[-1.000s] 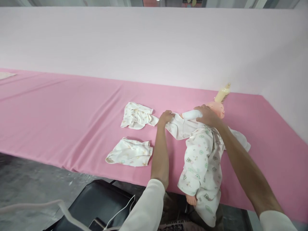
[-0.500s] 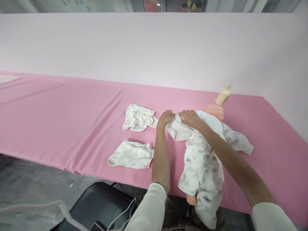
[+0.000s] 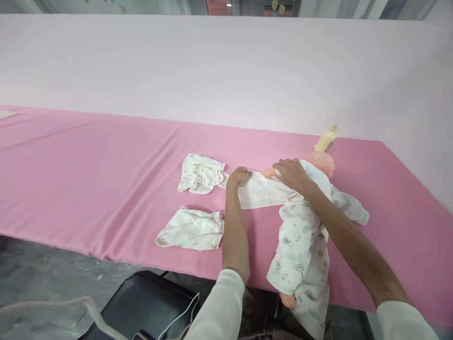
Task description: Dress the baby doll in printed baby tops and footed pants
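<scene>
A baby doll [image 3: 323, 163] lies on the pink-covered table, its head toward the wall and its feet over the near edge. It wears a white top and patterned white trousers [image 3: 297, 245]. My left hand [image 3: 239, 176] is closed on the end of the top's white sleeve [image 3: 262, 191], pulled out flat to the left. My right hand [image 3: 290, 174] wraps around the doll's arm [image 3: 269, 173], whose bare hand pokes out beyond my fingers. The upper part of that arm is hidden under my right hand. The top's other sleeve [image 3: 350, 208] lies spread to the right.
Two folded patterned baby garments, an upper one [image 3: 201, 172] and a lower one [image 3: 193, 229], lie left of my left forearm. A pale yellow bottle [image 3: 326, 139] lies by the wall. A black chair [image 3: 148, 302] and a white cable [image 3: 180, 314] are below the table's front edge.
My left hand has drawn the sleeve left and straightened it. My right hand has moved slightly right, and the doll's bare hand now shows between my hands.
</scene>
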`<control>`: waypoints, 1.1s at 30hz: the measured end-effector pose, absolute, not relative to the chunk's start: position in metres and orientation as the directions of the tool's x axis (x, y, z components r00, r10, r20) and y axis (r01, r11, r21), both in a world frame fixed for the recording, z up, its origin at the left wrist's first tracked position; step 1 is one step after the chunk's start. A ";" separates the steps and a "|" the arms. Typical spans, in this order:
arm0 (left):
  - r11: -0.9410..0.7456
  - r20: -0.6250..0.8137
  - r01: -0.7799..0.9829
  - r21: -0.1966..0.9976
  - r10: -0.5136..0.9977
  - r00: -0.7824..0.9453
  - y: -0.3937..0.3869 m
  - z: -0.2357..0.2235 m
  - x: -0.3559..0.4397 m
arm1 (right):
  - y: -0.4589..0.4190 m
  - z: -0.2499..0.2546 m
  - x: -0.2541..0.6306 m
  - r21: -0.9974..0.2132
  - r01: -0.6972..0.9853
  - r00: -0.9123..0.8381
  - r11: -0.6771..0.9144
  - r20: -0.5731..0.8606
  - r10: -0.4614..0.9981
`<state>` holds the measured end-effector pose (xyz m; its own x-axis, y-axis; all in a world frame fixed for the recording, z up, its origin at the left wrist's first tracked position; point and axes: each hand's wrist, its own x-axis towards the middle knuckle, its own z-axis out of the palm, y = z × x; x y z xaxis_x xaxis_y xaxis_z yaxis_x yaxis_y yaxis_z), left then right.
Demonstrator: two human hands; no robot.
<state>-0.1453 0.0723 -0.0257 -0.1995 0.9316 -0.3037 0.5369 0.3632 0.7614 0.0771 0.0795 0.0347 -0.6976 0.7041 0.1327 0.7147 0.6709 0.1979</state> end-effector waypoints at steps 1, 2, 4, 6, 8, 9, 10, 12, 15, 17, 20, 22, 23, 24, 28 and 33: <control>0.368 -0.311 0.532 0.763 0.930 -0.198 0.072 -0.026 -0.147 | 0.079 0.035 0.077 0.195 0.723 -0.690 0.663 0.143 0.710; 0.371 -0.315 0.525 0.766 0.928 -0.198 0.072 -0.026 -0.147 | 0.078 0.035 0.077 0.188 0.729 -0.684 0.659 0.153 0.713; 0.366 -0.314 0.505 0.781 0.930 -0.189 0.071 -0.023 -0.147 | 0.076 0.035 0.075 0.157 0.729 -0.684 0.666 0.157 0.712; 0.347 -0.308 0.484 0.803 0.938 -0.162 0.068 -0.018 -0.145 | 0.074 0.033 0.071 0.096 0.705 -0.709 0.703 0.130 0.693; 0.290 -0.276 0.443 0.848 0.956 -0.099 0.064 -0.011 -0.142 | 0.071 0.031 0.066 -0.002 0.665 -0.744 0.747 0.082 0.663; 0.252 -0.251 0.418 0.873 0.966 -0.059 0.062 -0.008 -0.141 | 0.069 0.030 0.063 -0.051 0.645 -0.760 0.762 0.061 0.647; 0.210 -0.220 0.387 0.898 0.975 -0.018 0.061 -0.005 -0.140 | 0.067 0.029 0.059 -0.094 0.630 -0.771 0.771 0.047 0.635; 0.159 -0.184 0.359 0.920 0.982 0.035 0.060 0.000 -0.139 | 0.063 0.028 0.053 -0.136 0.617 -0.778 0.775 0.046 0.627; 0.162 -0.184 0.353 0.922 0.982 0.031 0.061 0.003 -0.138 | 0.060 0.025 0.044 -0.165 0.625 -0.766 0.763 0.055 0.640; 0.186 -0.200 0.371 0.910 0.980 -0.001 0.063 0.005 -0.136 | 0.059 0.023 0.039 -0.178 0.642 -0.750 0.746 0.053 0.659; 0.237 -0.242 0.410 0.881 0.970 -0.041 0.062 0.013 -0.134 | 0.058 0.022 0.039 -0.204 0.681 -0.706 0.703 0.073 0.705; 0.262 -0.267 0.422 0.868 0.962 -0.050 0.059 0.018 -0.132 | 0.055 0.024 0.049 -0.268 0.704 -0.654 0.657 0.117 0.748; 0.271 -0.275 0.425 0.864 0.960 -0.053 0.058 0.021 -0.131 | 0.053 0.025 0.060 -0.319 0.711 -0.612 0.627 0.158 0.775; 0.276 -0.281 0.432 0.859 0.958 -0.055 0.057 0.023 -0.130 | 0.051 0.026 0.074 -0.371 0.712 -0.564 0.596 0.203 0.801; 0.288 -0.283 0.487 0.825 0.955 -0.086 0.056 0.030 -0.125 | 0.043 0.015 0.172 -0.487 0.795 -0.234 0.363 0.306 0.923; 0.227 -0.173 0.609 0.760 0.974 -0.148 0.057 0.050 -0.105 | 0.031 -0.019 0.300 -0.470 0.791 0.462 -0.392 0.037 0.886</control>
